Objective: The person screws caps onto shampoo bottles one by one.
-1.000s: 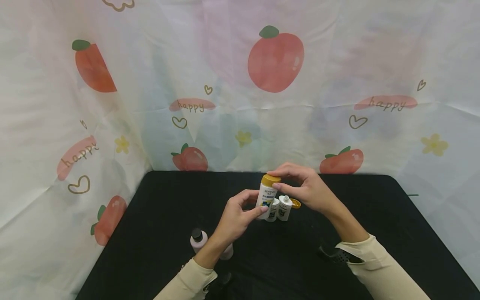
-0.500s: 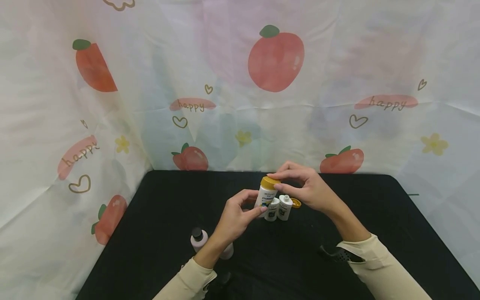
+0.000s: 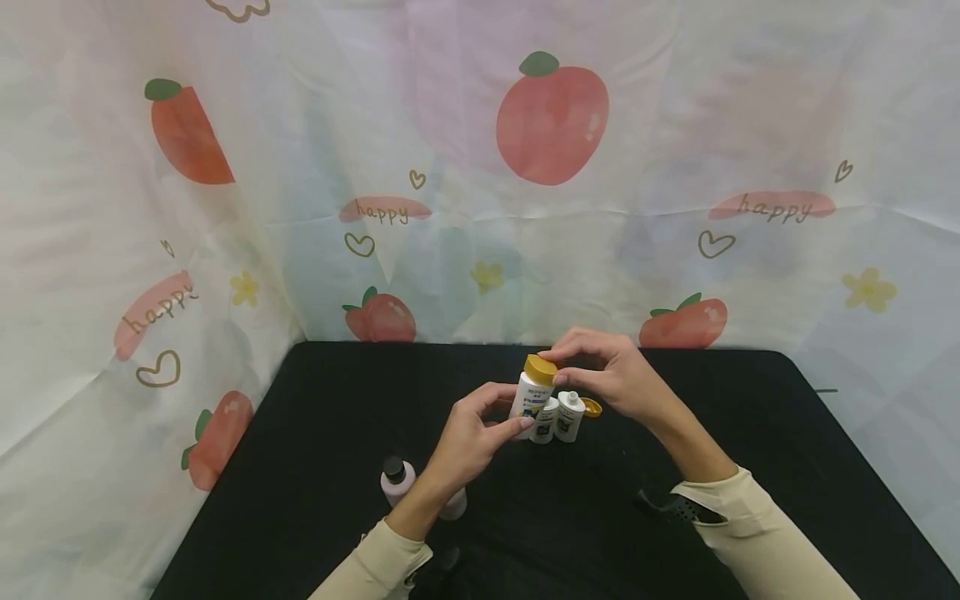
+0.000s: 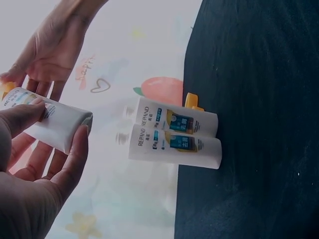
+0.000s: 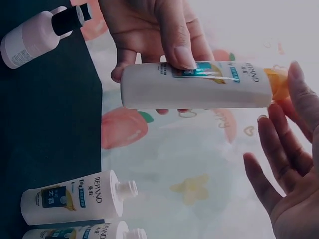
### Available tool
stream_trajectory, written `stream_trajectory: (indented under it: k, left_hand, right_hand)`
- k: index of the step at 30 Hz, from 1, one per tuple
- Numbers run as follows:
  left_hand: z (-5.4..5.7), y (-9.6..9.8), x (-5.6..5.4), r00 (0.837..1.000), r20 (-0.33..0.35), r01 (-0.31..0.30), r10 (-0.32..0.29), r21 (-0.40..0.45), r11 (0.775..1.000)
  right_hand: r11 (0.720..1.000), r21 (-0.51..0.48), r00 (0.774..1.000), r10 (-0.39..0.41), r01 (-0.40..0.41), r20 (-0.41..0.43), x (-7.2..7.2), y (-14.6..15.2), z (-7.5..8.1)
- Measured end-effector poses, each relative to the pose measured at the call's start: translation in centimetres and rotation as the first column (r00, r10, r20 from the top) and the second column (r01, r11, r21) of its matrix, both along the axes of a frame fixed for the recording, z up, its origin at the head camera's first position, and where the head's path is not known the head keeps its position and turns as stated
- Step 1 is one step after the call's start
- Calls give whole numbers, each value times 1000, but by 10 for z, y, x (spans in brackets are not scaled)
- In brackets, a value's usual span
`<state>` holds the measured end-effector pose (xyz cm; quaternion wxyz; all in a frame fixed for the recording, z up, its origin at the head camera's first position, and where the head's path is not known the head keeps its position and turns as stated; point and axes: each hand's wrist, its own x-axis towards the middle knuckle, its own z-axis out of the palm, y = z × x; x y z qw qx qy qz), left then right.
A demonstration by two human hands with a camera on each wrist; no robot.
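My left hand [image 3: 468, 429] grips a white shampoo bottle [image 5: 199, 92] by its body, thumb on the label side. The bottle is lifted and leans slightly, its yellow cap [image 3: 540, 369] uppermost. Thumb and fingertips of my right hand [image 3: 611, 375] pinch that cap at its side and top edge, with the other fingers spread apart in the right wrist view. Close behind stand two similar white bottles, one [image 4: 174, 147] beside the other [image 4: 178, 117], both with bare necks. A loose yellow cap [image 3: 592, 407] lies at their right.
On the black table [image 3: 337, 417], a pink bottle with a black top [image 3: 397, 479] stands left of my left forearm. Another pale bottle [image 3: 454, 505] is partly hidden behind that forearm. A printed curtain [image 3: 450, 275] hangs along the table's far edge.
My right fingers have shifted slightly to the right around the cap, exposing more of its top. The held bottle has shifted only a little; the standing bottles have stayed put.
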<state>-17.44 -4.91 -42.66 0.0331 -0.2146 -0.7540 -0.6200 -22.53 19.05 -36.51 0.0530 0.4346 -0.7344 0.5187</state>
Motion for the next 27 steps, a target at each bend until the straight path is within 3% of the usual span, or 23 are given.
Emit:
stream_trajectory:
  k: [8,14,21,27]
  left_hand:
    - [0,3,2,1000,-4,12,-12,23,1000]
    - [1,5,3,1000,9,21,-21,48,999]
    - [2,6,4,1000,22,16,-17,55,998]
    - [3,4,4,1000,18,5,-6,38,999]
  right_hand:
    - [1000,-3,997,3,-2,74,2,-6,-1]
    - [999,-44,997,29,-26,68,3,-13,-5]
    - [997,-57,999,-45,46,31,4,-14,-7]
    - [997,-62,998,-50,52,32,3,-11,-8]
